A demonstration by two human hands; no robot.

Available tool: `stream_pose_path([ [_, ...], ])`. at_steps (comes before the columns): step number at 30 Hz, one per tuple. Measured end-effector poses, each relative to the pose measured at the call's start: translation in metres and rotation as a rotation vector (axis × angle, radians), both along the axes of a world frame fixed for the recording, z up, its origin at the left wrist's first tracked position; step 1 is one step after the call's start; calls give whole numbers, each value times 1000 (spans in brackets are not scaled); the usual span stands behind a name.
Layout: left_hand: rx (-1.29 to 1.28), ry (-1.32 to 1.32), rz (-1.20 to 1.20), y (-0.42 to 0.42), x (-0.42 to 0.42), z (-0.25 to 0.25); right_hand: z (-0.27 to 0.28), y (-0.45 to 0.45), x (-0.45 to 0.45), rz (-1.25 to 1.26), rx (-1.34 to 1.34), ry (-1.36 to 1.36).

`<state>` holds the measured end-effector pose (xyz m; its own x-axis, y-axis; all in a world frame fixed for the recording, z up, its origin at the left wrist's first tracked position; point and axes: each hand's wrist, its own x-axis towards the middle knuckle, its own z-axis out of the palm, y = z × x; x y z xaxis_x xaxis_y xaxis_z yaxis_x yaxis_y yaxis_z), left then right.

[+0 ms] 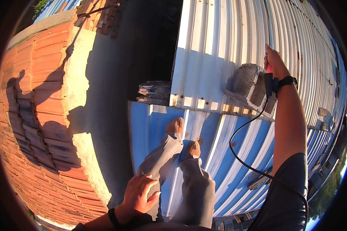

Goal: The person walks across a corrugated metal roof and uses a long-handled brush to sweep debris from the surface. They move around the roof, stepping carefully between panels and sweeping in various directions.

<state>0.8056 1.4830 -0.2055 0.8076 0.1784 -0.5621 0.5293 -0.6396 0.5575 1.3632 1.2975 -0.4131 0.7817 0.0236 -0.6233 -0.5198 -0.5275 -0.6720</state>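
Observation:
My right hand [274,59] is stretched far forward over the corrugated metal roof, its fingers curled around a pink handle [269,68]. Most of that handle is hidden by the fist, and I cannot tell what it belongs to. Just below it, near my wristband, is a black device [268,83] with a black cable [234,150] looping back along my arm. A broken hollow concrete block [244,83] lies on the sheeting beside and below this hand. My left hand [141,192] holds nothing; it hangs over my left trouser leg [162,153], fingers slightly apart.
My brown shoes [175,126] stand on blue corrugated sheets [141,127], overlapped by whitish sheets [202,66]. A weathered timber end [154,92] juts over a dark gap [144,43] at left. Beyond lies a clay-tile roof [50,89] with a rebar rod [99,10]. A wood piece [258,180] lies at right.

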Motion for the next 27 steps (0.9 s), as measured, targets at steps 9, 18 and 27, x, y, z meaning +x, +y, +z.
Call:
stream_pose_path([
  [9, -5, -31, 27, 1, -11, -5, -13, -21, -20, -31, -34, -51],
  [18, -8, -52, 61, -2, -11, -8, 4, -6, 3, -36, 13, -13],
  [27, 6, -48, 53, -2, -20, -5, 19, 5, -28, -21, 61, -40],
])
